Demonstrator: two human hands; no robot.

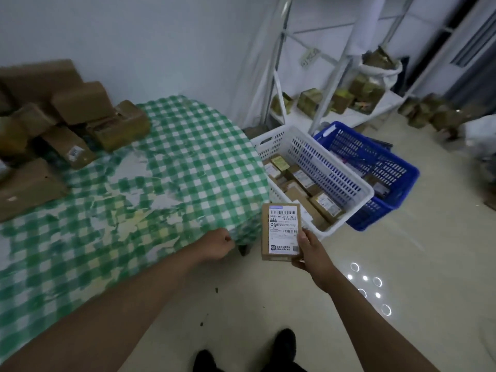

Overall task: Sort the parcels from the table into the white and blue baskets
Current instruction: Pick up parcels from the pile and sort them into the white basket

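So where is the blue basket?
In the head view, the blue basket sits on the floor on the right, touching the far side of the white basket, just in front of the white shelf rack.

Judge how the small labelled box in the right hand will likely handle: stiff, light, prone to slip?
The box looks stiff: its cardboard edges stay straight in the right hand. Probably light, since one hand holds it by a corner. Its flat faces should not roll, though the glossy label may be slightly slippery.
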